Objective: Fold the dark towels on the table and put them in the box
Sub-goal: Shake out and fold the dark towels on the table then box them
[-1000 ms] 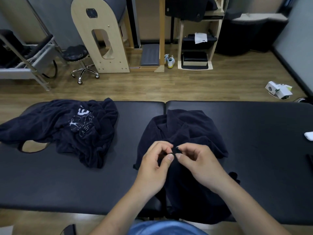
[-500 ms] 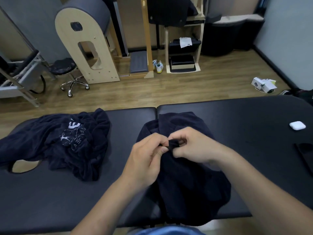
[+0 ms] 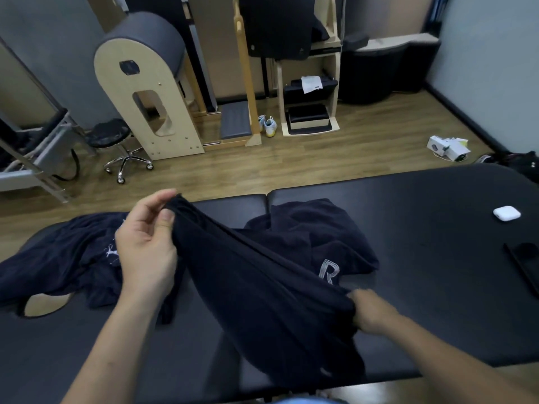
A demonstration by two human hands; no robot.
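Over the black massage table (image 3: pixel 431 258), a dark towel (image 3: pixel 262 287) is held stretched between two hands.
Its edge is pinched by the left hand (image 3: pixel 145 252) and gripped by the right hand (image 3: pixel 370 313).

The centre towel (image 3: pixel 262 287) is a very dark navy, plain except for a pale grey letter R stitched towards its right. The left towel (image 3: pixel 58 263) is the same navy, with a small white figure printed on it. The padded table (image 3: pixel 423 243) is black. At the right of the frame, the earbud case (image 3: pixel 506 213) is white. The floor (image 3: pixel 320 158) is brown wood-grain plank. The ladder barrel (image 3: pixel 145 83), upper left, is pale wood with a grey pad.
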